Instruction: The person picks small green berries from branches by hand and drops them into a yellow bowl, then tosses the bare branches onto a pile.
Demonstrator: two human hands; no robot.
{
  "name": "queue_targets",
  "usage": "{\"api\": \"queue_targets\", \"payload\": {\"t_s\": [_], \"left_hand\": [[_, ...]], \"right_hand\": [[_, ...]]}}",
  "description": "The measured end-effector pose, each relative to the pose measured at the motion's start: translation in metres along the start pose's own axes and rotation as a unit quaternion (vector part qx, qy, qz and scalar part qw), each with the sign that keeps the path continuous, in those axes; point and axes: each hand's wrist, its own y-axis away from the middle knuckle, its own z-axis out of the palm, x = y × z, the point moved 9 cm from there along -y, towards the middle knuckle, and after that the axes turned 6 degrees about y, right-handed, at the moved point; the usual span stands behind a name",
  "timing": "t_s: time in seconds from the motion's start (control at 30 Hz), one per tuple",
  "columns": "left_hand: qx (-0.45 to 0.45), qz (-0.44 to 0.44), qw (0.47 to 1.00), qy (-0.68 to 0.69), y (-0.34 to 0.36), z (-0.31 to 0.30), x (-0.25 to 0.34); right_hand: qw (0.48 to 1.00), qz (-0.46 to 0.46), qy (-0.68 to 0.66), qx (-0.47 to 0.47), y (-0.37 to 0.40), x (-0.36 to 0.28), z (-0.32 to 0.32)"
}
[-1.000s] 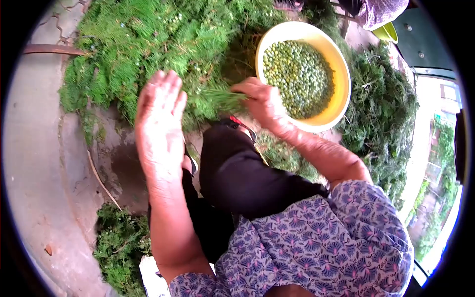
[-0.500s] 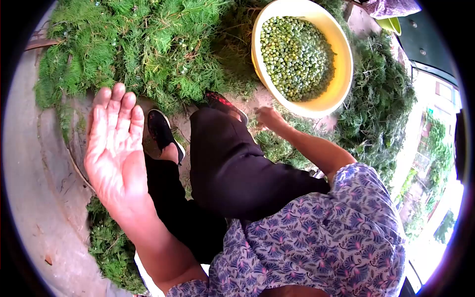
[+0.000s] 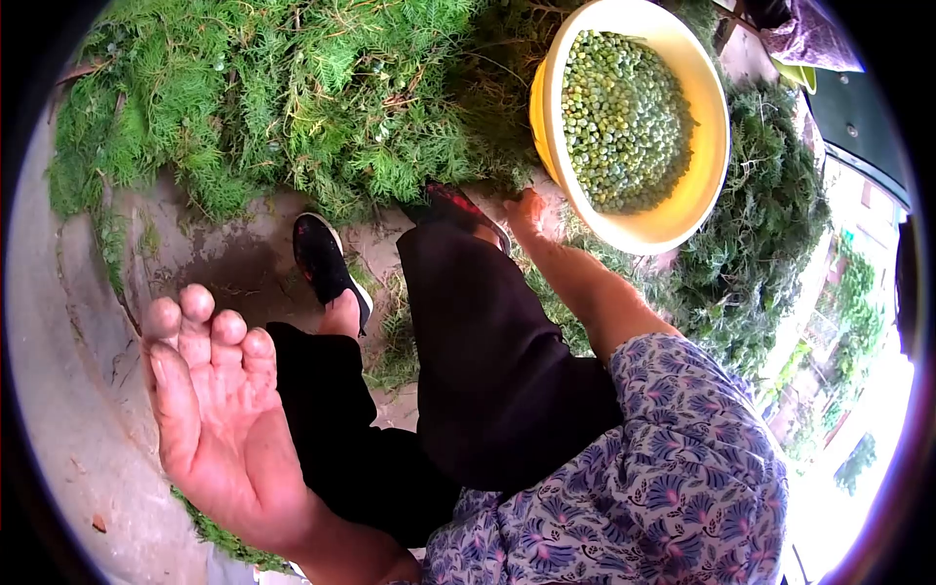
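My left hand (image 3: 224, 419) is raised at the lower left, palm towards me, its fingers apart and slightly bent, with nothing in it. At the centre my right hand (image 3: 527, 213) hangs low beside the basin, near my shoe; its fingers are mostly hidden, so its grip does not show. A yellow basin (image 3: 704, 185) with a pale rim stands just to its right. Inside lies a heap of small round green cones or berries (image 3: 619, 122). Cut green conifer branches (image 3: 322, 97) cover the ground in front of my feet.
Darker conifer branches (image 3: 751, 205) are piled right of the basin. A black shoe (image 3: 322, 258) is on the concrete floor (image 3: 68, 390). At the upper right are purple patterned cloth (image 3: 809, 39), a light-green container edge (image 3: 798, 74) and a dark green panel (image 3: 858, 122).
My left hand has dropped lower in the view, its fingers bending a little more. My right hand has moved slightly up and right towards the basin. The basin appears farther right as the view shifts.
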Motion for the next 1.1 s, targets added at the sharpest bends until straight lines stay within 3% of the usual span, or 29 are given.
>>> {"api": "queue_targets", "payload": {"t_s": [0.07,0.1,0.13,0.2,0.23,0.33,0.47,0.5,0.53,0.6,0.63,0.67,0.73,0.77,0.83,0.93,1.0,1.07,1.1], "left_hand": [[0.006,0.004,1.000,-0.010,0.000,-0.001,0.001],[0.007,0.002,1.000,-0.010,0.001,-0.001,0.001],[0.004,0.002,1.000,-0.017,0.002,-0.001,0.001],[0.000,0.001,1.000,-0.022,0.003,0.000,0.001],[-0.005,0.002,1.000,-0.025,0.003,0.001,0.001],[-0.009,-0.002,0.999,-0.033,0.004,0.003,0.000],[0.000,-0.006,0.999,-0.043,0.004,0.004,-0.003],[-0.001,-0.003,0.999,-0.042,0.003,0.005,-0.002],[0.003,-0.005,0.999,-0.042,0.003,0.005,-0.003],[0.008,-0.008,0.999,-0.041,0.004,0.005,-0.003],[0.010,-0.005,0.999,-0.043,0.004,0.005,-0.002],[0.010,-0.003,0.999,-0.044,0.004,0.006,-0.001],[-0.001,0.001,0.999,-0.042,0.003,0.008,0.000],[-0.009,0.003,0.999,-0.044,0.003,0.010,0.001],[-0.004,0.007,0.999,-0.036,0.003,0.009,0.002],[-0.001,-0.002,1.000,-0.011,0.004,0.004,0.001],[-0.010,-0.005,1.000,0.005,0.003,0.011,0.001],[0.106,0.029,0.994,-0.018,0.005,0.000,0.005],[0.106,0.024,0.994,-0.010,0.004,-0.001,0.006]], "right_hand": [[0.994,0.043,-0.080,-0.054,-0.003,0.018,0.017],[0.997,0.009,-0.067,0.036,0.004,0.017,0.002],[0.997,0.009,-0.066,0.036,0.003,0.029,0.014],[0.966,0.065,-0.249,-0.016,-0.002,0.063,0.047],[0.942,0.108,-0.314,-0.050,0.010,0.040,0.023],[0.952,0.094,-0.288,-0.043,0.008,-0.009,-0.029],[0.963,0.072,-0.259,-0.024,-0.023,-0.005,0.015],[0.977,0.046,-0.201,0.050,-0.046,0.026,0.061],[0.977,0.044,-0.201,0.051,-0.047,0.020,0.057],[0.974,0.127,-0.189,0.013,-0.037,0.022,0.054],[0.974,0.060,-0.209,0.058,-0.031,0.017,0.049],[0.974,0.060,-0.209,0.060,-0.025,0.024,0.045],[0.991,-0.039,-0.120,-0.035,0.011,-0.022,-0.009],[0.991,-0.041,-0.122,-0.031,0.026,-0.031,-0.034],[0.955,-0.065,-0.272,-0.101,0.048,-0.054,-0.070],[0.944,-0.237,-0.227,-0.042,0.052,-0.084,-0.145],[0.942,-0.251,-0.218,0.044,0.043,-0.083,-0.203],[0.958,-0.210,-0.181,0.079,0.021,-0.067,-0.241],[0.950,-0.256,-0.073,0.164,0.018,-0.072,-0.263]]}}
